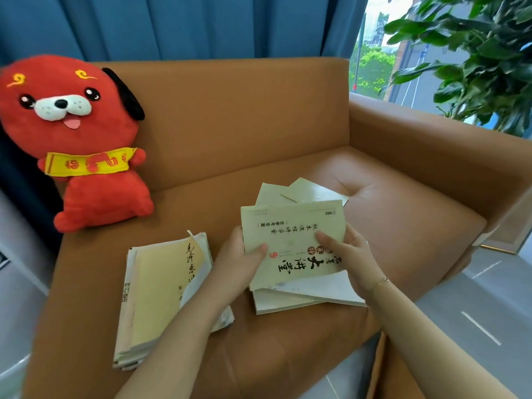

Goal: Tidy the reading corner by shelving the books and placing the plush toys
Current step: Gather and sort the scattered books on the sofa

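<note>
Both hands on the pale green paperback with black calligraphy on its cover (293, 240). It sits on top of a loose, fanned pile of similar thin green-and-white paperbacks (302, 295), mid-seat on the tan leather sofa (259, 116).

My left hand (240, 262) grips the book's left edge, thumb curled over the cover, fingers underneath. My right hand (349, 254) pinches the right edge, thumb on the cover, fingers behind. Neither is loose.

Handling guess: thin softcover, light, floppy. It'll bend if held by one corner, so support both long edges or the spine. Cover looks matte, probably not slippery, but the pile under it is skewed and likely slides if I drag across it. Better to lift straight up.

Second stack to the left: cream-yellow worn paperbacks with curled covers and dog-eared pages (161, 298), near the seat's front edge. These look fragile; take them from below, whole stack, not by the covers.

Red plush dog with black ears and a yellow banner across its chest (77, 133) sits upright in the sofa's left corner, well apart from the books. Soft, bulky, easy one-hand grab by the body.

No shelf in view, nothing shelved yet by the look of it.
</note>
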A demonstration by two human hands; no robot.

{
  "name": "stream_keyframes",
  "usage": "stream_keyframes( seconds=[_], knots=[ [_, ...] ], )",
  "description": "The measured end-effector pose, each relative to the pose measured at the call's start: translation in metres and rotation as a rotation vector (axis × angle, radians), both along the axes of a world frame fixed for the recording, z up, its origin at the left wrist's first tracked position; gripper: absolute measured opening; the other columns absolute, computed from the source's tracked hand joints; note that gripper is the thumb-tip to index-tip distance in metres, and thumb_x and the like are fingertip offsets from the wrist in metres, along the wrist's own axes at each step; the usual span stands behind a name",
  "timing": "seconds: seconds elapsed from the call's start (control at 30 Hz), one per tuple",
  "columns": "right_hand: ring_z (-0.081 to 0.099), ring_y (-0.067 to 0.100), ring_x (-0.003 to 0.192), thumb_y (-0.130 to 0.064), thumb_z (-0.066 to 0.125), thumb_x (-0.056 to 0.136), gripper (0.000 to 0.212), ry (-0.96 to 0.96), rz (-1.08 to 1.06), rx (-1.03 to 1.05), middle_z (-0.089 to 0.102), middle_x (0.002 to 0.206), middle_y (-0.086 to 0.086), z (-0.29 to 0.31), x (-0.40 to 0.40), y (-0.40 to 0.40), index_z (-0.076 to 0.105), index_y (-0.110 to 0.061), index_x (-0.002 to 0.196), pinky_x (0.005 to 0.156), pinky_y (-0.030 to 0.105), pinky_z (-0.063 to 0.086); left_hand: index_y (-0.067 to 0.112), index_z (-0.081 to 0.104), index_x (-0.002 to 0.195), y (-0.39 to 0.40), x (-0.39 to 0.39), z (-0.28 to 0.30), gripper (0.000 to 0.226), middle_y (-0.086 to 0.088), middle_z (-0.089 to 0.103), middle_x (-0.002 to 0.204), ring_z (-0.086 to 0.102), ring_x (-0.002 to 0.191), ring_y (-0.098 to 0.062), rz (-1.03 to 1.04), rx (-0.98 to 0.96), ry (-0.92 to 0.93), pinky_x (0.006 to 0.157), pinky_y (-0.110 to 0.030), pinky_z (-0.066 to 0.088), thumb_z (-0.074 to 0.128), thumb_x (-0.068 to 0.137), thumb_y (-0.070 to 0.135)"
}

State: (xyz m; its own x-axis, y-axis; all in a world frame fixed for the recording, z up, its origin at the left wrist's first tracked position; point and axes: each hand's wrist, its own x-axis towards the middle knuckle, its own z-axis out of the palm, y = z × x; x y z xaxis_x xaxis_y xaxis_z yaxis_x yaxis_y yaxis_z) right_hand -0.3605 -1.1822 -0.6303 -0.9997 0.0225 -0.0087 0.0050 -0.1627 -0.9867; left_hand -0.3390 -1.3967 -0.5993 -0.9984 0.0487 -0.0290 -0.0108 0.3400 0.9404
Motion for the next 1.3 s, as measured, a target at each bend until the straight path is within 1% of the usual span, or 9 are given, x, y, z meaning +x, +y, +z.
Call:
stream_keyframes(
  seconds=[0.17, 0.33, 0.5, 0.7, 0.87, 1.0, 1.1, 1.23, 1.3],
  knots=[
    [0.070, 0.025, 0.096, -0.013, 0.063, 0.087, 0.033, -0.177, 0.097, -0.258, 0.071, 0.111, 0.009, 0.001, -0.008, -0.018, 0.059, -0.014, 0.120, 0.068, 0.036, 0.059, 0.021, 0.046, 0.137, -0.058, 0.005, 0.011, 0.045, 0.002, 0.047, 0.136, 0.049, 0.120, -0.014, 0.225, -0.486, 0.198, 0.095, -0.030, 0.043, 0.055, 0.094, 0.030],
    [0.071, 0.020, 0.091, -0.017, 0.061, 0.087, 0.034, -0.250, 0.133, -0.360, 0.072, 0.109, 0.007, -0.007, -0.017, -0.047, 0.059, -0.015, 0.121, 0.065, 0.030, 0.058, 0.023, 0.034, 0.144, -0.078, 0.018, -0.033, 0.073, 0.003, 0.034, 0.150, 0.033, 0.137, -0.021, 0.059, -0.842, -0.180, 0.110, -0.044, 0.032, 0.044, 0.087, 0.067],
    [0.073, 0.024, 0.078, -0.015, 0.063, 0.088, 0.034, -0.410, 0.072, -0.369, 0.074, 0.100, 0.010, -0.022, -0.024, -0.059, 0.061, -0.012, 0.121, 0.056, 0.036, 0.058, 0.025, 0.007, 0.154, -0.082, 0.010, -0.043, 0.070, 0.002, -0.008, 0.162, -0.011, 0.148, -0.032, -0.085, -1.045, -0.229, 0.113, -0.063, 0.000, 0.040, 0.095, 0.042],
    [0.073, 0.028, 0.080, -0.016, 0.068, 0.078, 0.054, -0.478, 0.073, -0.400, 0.070, 0.110, 0.016, -0.032, -0.022, -0.054, 0.055, -0.010, 0.130, 0.060, 0.043, 0.060, 0.034, 0.005, 0.154, -0.128, -0.010, -0.045, 0.064, 0.010, -0.010, 0.161, -0.013, 0.148, -0.022, -0.036, -1.029, -0.243, 0.112, -0.065, -0.003, 0.035, 0.099, 0.019],
    [0.072, 0.023, 0.061, -0.020, 0.058, 0.091, 0.013, -0.542, 0.187, -0.429, 0.074, 0.077, 0.010, -0.025, -0.023, -0.053, 0.064, -0.009, 0.096, 0.051, 0.032, 0.058, 0.033, 0.009, 0.154, -0.149, -0.021, -0.052, 0.059, 0.008, -0.005, 0.162, -0.010, 0.148, -0.023, 0.082, -0.951, -0.216, 0.113, -0.062, -0.004, 0.032, 0.101, 0.020],
    [0.072, 0.025, 0.068, -0.018, 0.062, 0.082, 0.019, -0.517, 0.258, -0.431, 0.074, 0.085, 0.011, -0.023, -0.021, -0.057, 0.064, -0.010, 0.099, 0.051, 0.032, 0.057, 0.020, 0.016, 0.154, -0.164, -0.023, -0.047, 0.058, -0.005, 0.015, 0.160, 0.016, 0.146, -0.030, 0.188, -0.776, -0.142, 0.116, -0.049, 0.019, 0.034, 0.099, 0.009],
    [0.072, 0.026, 0.071, -0.018, 0.063, 0.079, 0.025, -0.508, 0.306, -0.420, 0.073, 0.090, 0.013, -0.026, -0.022, -0.063, 0.064, -0.009, 0.102, 0.053, 0.033, 0.057, 0.014, 0.027, 0.150, -0.178, -0.020, -0.046, 0.057, -0.013, 0.037, 0.150, 0.037, 0.134, -0.032, 0.248, -0.733, -0.136, 0.108, -0.039, 0.033, 0.037, 0.096, 0.002],
    [0.072, 0.024, 0.072, -0.019, 0.062, 0.079, 0.029, -0.510, 0.336, -0.400, 0.073, 0.093, 0.012, -0.027, -0.025, -0.070, 0.064, -0.009, 0.106, 0.056, 0.030, 0.058, 0.013, 0.024, 0.151, -0.189, -0.020, -0.058, 0.061, -0.012, 0.027, 0.156, 0.024, 0.142, -0.034, 0.296, -0.768, -0.230, 0.112, -0.051, 0.027, 0.040, 0.091, 0.010],
    [0.071, 0.023, 0.069, -0.020, 0.060, 0.082, 0.027, -0.509, 0.362, -0.385, 0.073, 0.093, 0.012, -0.028, -0.028, -0.073, 0.066, -0.009, 0.106, 0.053, 0.029, 0.056, 0.009, 0.033, 0.146, -0.182, -0.019, -0.051, 0.057, -0.014, 0.034, 0.150, 0.031, 0.138, -0.032, 0.315, -0.676, -0.214, 0.111, -0.046, 0.029, 0.041, 0.092, 0.025]
  ],
)
